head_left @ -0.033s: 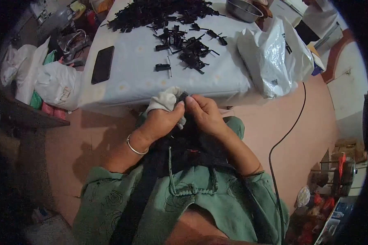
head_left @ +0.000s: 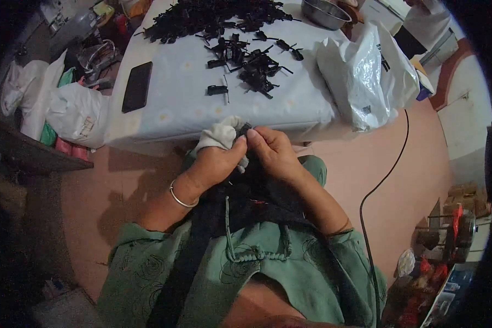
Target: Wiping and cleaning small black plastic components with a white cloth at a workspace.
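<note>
In front of the table edge, both my hands meet over a small black plastic part (head_left: 245, 129). My left hand (head_left: 220, 158), partly covered by a white glove (head_left: 220, 134), is closed around the part, its bare thumb pressing on it. My right hand (head_left: 276, 152) is bare and pinches the part's right side between thumb and fingertips. Fingers and glove hide most of the part. Beyond the hands, a single similar black piece with a thin pin (head_left: 217, 90) lies on the white tablecloth (head_left: 175, 82). Behind it sits a small cluster of black parts (head_left: 259, 71).
A large heap of black parts (head_left: 202, 19) covers the table's far side. To its right are a metal bowl (head_left: 327, 13) and a white plastic bag (head_left: 361, 76). A dark phone (head_left: 138, 87) lies at left. A black cable (head_left: 385, 177) hangs down on the right.
</note>
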### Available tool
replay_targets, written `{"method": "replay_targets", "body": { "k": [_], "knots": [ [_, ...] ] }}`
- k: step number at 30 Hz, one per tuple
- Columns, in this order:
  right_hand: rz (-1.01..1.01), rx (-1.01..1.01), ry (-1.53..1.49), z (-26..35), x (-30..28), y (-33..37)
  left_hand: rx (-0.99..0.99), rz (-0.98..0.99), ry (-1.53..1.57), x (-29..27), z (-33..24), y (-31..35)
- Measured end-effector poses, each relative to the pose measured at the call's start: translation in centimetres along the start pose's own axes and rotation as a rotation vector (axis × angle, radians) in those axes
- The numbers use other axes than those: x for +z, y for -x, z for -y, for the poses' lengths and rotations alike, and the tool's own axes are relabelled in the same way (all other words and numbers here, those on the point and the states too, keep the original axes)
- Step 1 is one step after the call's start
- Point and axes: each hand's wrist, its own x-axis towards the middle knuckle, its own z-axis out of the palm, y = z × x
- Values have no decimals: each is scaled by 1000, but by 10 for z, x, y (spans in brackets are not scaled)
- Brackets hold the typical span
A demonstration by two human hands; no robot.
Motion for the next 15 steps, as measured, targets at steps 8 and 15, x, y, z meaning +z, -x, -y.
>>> {"method": "replay_targets", "body": {
  "k": [8, 15],
  "knots": [
    [-77, -69, -52, -16, 9, -1, 363, -125, -435, 8, -6, -4],
    [-102, -105, -43, -11, -10, 3, 70, -52, 128, -3, -11, -8]
  ]
}}
